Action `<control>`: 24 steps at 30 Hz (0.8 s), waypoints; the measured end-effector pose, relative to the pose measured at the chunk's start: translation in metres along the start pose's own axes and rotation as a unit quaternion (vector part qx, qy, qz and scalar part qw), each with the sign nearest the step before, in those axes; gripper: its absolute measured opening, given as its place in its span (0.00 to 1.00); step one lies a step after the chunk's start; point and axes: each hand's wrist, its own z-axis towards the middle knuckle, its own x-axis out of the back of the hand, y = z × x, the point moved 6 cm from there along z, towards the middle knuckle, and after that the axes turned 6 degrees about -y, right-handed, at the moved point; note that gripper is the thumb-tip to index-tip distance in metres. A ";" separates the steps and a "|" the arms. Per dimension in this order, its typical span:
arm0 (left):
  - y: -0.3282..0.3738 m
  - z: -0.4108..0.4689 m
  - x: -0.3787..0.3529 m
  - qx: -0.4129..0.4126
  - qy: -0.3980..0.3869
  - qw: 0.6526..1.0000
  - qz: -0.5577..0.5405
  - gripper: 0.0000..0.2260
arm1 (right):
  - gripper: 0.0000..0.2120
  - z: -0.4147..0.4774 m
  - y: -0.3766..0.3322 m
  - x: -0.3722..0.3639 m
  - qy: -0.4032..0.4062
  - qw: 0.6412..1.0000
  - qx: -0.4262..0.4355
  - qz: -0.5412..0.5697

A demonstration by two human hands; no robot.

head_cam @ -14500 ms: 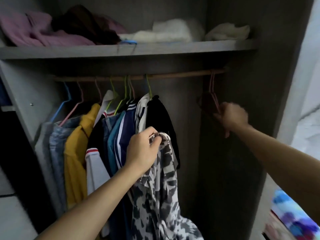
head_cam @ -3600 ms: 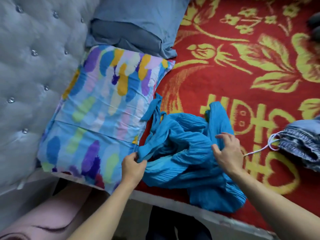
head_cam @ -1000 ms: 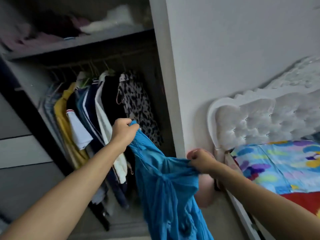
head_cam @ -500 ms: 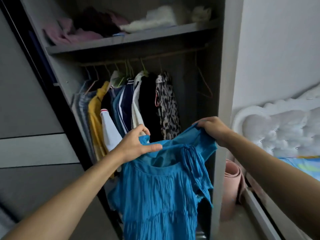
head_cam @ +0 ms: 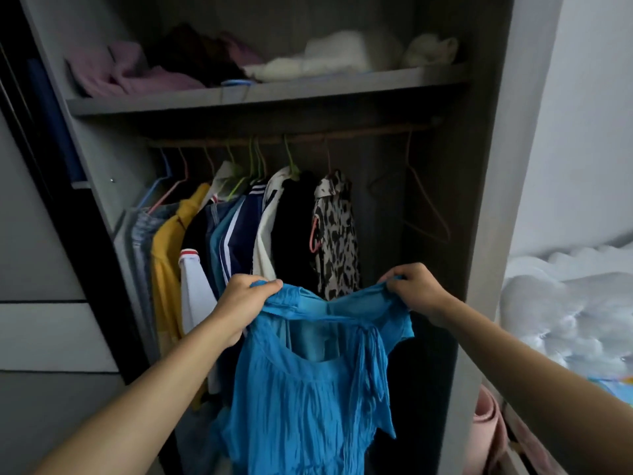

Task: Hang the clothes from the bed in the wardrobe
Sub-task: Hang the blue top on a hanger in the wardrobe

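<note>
Blue crinkled dress (head_cam: 308, 406) — gathered neckline, short sleeves

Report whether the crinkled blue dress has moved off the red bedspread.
Yes, over to the grey wardrobe: the left hand and right hand hold the crinkled blue dress up below its wooden rail.

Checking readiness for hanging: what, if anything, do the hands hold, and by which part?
The blue garment: the left hand and the right hand each grip one shoulder at its top edge.
</note>
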 end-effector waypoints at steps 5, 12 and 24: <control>0.021 0.040 -0.016 -0.034 0.033 0.999 -0.009 0.19 | 0.04 0.042 -0.014 0.008 0.014 0.998 0.039 -0.048; 0.035 0.080 -0.033 -0.070 0.005 0.998 -0.002 0.21 | 0.27 0.087 -0.097 0.085 0.369 0.907 0.111 -0.171; 0.040 0.093 0.010 -0.062 -0.250 0.966 0.037 0.14 | 0.05 0.164 -0.063 0.103 0.288 0.953 -0.089 -0.023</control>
